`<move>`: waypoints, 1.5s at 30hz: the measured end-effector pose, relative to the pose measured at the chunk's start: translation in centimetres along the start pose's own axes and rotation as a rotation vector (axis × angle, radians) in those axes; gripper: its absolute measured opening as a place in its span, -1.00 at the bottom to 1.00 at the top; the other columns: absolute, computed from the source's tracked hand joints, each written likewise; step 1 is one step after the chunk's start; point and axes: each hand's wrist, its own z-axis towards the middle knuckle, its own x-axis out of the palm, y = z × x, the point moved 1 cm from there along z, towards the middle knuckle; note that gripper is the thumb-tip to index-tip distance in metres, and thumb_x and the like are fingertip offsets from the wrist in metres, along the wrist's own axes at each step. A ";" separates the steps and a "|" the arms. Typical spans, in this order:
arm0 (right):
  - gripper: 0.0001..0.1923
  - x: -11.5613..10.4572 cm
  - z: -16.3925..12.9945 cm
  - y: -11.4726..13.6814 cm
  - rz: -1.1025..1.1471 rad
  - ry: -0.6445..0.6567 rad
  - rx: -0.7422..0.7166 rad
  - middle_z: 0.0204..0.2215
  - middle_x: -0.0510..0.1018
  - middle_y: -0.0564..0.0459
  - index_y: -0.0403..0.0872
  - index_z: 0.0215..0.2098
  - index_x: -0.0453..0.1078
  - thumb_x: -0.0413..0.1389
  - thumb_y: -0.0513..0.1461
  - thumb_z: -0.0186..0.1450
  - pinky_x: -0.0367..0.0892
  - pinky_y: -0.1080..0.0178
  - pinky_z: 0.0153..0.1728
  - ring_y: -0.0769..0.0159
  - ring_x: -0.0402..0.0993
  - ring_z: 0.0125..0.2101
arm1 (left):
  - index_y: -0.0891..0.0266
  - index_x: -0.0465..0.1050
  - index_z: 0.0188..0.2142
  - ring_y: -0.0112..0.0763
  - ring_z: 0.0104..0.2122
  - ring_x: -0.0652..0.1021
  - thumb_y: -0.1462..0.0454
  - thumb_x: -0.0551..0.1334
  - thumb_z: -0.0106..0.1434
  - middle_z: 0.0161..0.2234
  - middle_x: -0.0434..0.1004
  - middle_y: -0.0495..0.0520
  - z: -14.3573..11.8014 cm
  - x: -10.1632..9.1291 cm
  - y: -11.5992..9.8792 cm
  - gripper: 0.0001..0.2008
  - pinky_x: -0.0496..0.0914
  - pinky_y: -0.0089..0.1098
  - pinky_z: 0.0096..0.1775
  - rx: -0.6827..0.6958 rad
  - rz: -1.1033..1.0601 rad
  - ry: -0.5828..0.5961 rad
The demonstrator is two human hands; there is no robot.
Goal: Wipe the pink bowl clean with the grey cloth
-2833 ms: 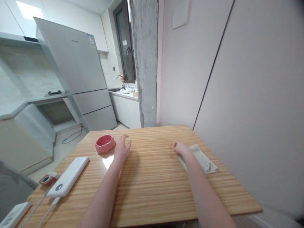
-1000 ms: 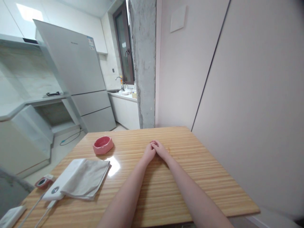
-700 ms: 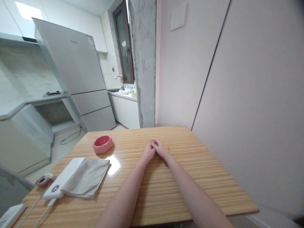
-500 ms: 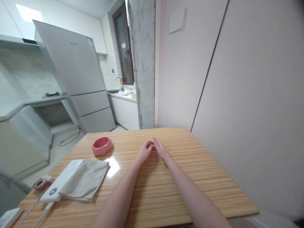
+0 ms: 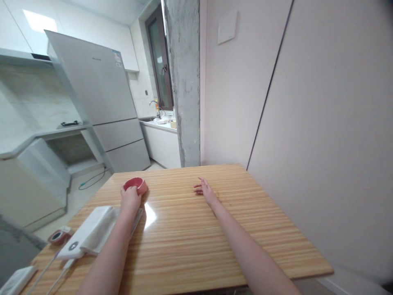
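Near the far left corner of the table (image 5: 196,241) stands a small pink bowl (image 5: 135,184), and the left hand (image 5: 130,199) lies on its near side, with the fingers curled against the rim. Whether the fingers really clamp the bowl or only touch it, I cannot tell, because the hand covers that part. The left forearm passes over a folded white cloth (image 5: 101,228), which lies just behind the bowl toward the near left edge. Under the cloth is a flat white device (image 5: 73,246) with a round dark mark, and thin white cables run from it to the near left corner. Beside it, at the left edge, sits a small red round thing (image 5: 57,236), too small to tell what it is. The right hand (image 5: 205,191) rests flat on the wood around the middle of the far part of the table, fingers spread apart and holding nothing, well apart from the bowl. Beyond the table stand a grey fridge (image 5: 98,98) and a rough concrete pillar (image 5: 182,82).
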 end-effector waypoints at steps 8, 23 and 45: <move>-0.57 -1.1 0.4 -0.2 -0.072 -0.094 -0.141 0.00 0.46 -0.01 0.09 -0.03 0.35 0.12 0.04 0.18 0.35 0.20 -0.07 0.26 0.40 -0.02 | 0.18 0.38 -0.40 -0.13 -0.08 0.45 0.32 0.13 0.18 -0.26 0.51 0.15 -3.6 1.8 -12.6 -0.93 0.12 -0.05 0.18 0.458 -0.274 0.032; -0.60 -1.5 0.6 -0.2 -0.091 -0.030 -0.250 -0.05 0.53 -0.03 -0.01 -0.12 0.43 0.17 -0.25 0.03 0.23 0.08 0.13 0.21 0.43 0.00 | 0.24 0.43 -0.27 -0.15 0.08 0.38 0.43 0.15 0.16 -0.25 0.47 0.17 -5.4 4.1 -18.5 -0.83 -0.04 -0.08 0.28 0.658 -0.420 0.109; -0.57 -1.5 -0.4 1.4 -0.448 -0.246 -0.503 -0.08 0.47 -0.14 -0.09 -0.14 0.41 -0.04 0.04 0.26 0.16 0.05 0.14 0.16 0.35 0.02 | 0.29 0.39 -0.16 -0.05 -0.05 0.46 0.18 -0.09 0.35 -0.09 0.45 0.28 -11.3 -2.5 -4.8 -0.65 0.35 -0.17 -0.13 0.011 0.059 0.333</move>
